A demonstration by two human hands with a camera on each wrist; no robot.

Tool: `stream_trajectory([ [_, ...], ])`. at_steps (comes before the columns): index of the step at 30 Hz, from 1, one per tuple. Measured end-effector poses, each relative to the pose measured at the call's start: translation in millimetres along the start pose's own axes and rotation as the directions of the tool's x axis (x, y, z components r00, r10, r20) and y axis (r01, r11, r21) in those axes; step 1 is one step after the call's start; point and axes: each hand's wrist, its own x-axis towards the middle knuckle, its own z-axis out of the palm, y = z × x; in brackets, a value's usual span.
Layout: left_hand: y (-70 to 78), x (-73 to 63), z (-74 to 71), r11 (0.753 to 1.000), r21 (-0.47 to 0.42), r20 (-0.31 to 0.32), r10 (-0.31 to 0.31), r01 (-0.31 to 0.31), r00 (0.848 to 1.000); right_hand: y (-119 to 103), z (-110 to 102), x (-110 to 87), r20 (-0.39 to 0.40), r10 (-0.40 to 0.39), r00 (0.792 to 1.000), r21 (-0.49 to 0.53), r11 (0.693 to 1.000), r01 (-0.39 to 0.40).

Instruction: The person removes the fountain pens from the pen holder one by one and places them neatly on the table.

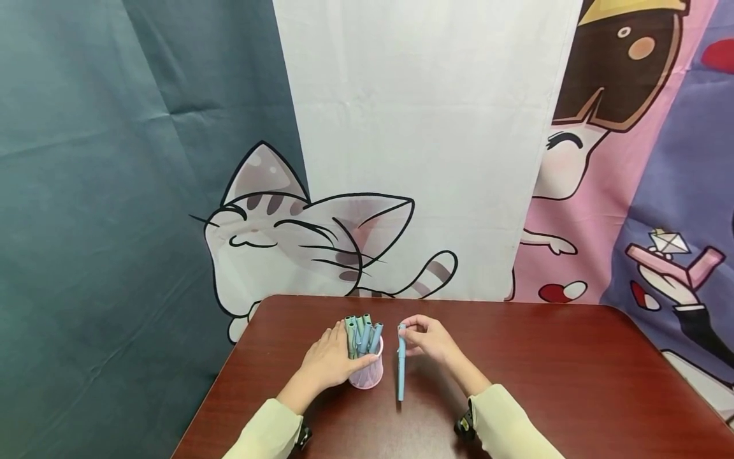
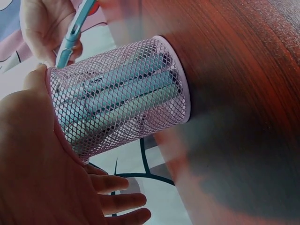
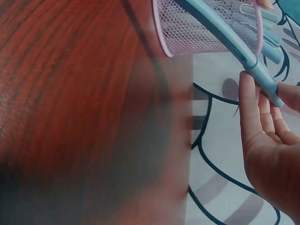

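A pink mesh pen holder [image 1: 371, 377] stands upright on the table, with several blue and green capped pens [image 1: 367, 335] inside. My left hand [image 1: 325, 362] rests against its left side at the rim, thumb across the front. In the left wrist view the fingers of that hand [image 2: 42, 154] stretch out past the holder [image 2: 180, 89]. To the right of the holder, my right hand [image 1: 431, 339] pinches a light blue pen [image 1: 401, 376] by its upper end. That pen hangs nearly vertical, apart from the holder; thumb and fingertips grip its end in the right wrist view.
The reddish-brown wooden table [image 1: 562, 376] extends to both sides of the hands. Behind its far edge hangs a curtain [image 1: 424, 127] printed with a cartoon cat and other figures.
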Motion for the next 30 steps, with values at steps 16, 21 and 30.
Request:
stream_trajectory([
  [16, -0.8, 0.1, 0.3, 1.000, 0.000, -0.014, 0.025, -0.025, 1.000, 24.7, 19.7, 5.1, -0.005, 0.089, 0.996, -0.003, 0.996, -0.089],
  [21, -1.5, -0.3, 2.2, 1.000, -0.006, -0.017, 0.030, -0.030, 0.999, 27.9, 22.7, 4.4, -0.024, 0.137, 0.990, -0.021, 0.990, -0.137],
  [30, -2.6, 1.9, 3.4, 0.999, -0.031, -0.011, 0.023, -0.023, 1.000, 32.3, 28.4, 6.3, -0.093, 0.230, 0.969, -0.089, 0.967, -0.238],
])
